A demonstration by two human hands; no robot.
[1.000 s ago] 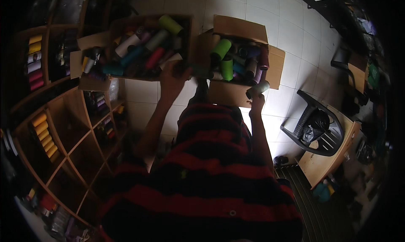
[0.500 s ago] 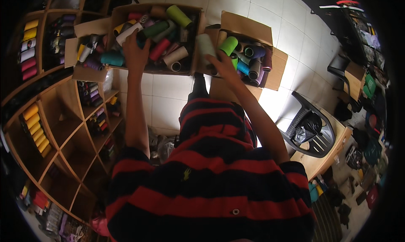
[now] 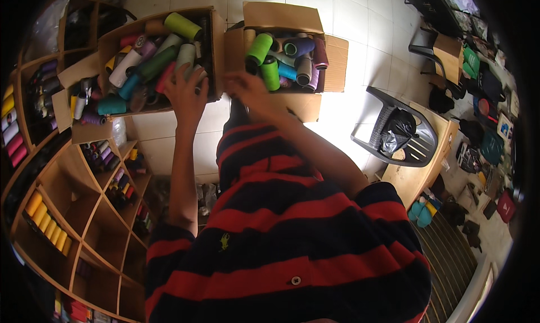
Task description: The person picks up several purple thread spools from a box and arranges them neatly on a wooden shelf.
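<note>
Fingers of the left hand [image 3: 189, 99] spread over multicoloured cylindrical thread spools [image 3: 159, 62], upper left, whether gripping I cannot tell, while the right hand [image 3: 252, 93], upper centre, bends loosely, released.

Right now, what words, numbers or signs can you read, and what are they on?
None that I can read clearly.
Spool end in the left box: a small mark, too blurred to read.
Striped shirt: a little yellow-green stitched picture, no letters I can make out.
Green packet: any print is too blurred to read.
</note>
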